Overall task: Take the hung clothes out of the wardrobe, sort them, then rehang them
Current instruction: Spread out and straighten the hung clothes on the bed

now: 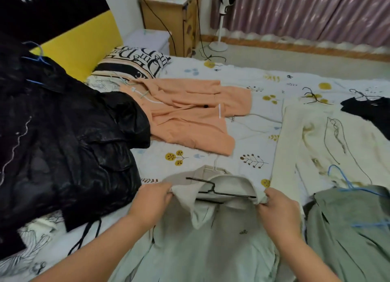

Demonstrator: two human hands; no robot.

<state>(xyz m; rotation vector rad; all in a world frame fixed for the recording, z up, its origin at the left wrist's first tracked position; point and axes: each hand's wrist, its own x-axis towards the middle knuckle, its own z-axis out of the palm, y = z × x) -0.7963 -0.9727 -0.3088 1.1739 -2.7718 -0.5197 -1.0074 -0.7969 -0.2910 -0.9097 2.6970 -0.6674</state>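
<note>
Your left hand [155,195] and right hand [278,208] pinch the pale shirt [202,246] collar corners, fingers closed; open bed [242,138] lies beyond the black hanger [219,192].

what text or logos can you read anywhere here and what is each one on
"WARRIO", cut off by the frame edge: white letters on the black poster above the yellow headboard.
Large black ornate lettering on the pillow: upside down, not readable.
Small dark chest logo on the pale green shirt: too small to read.
</note>
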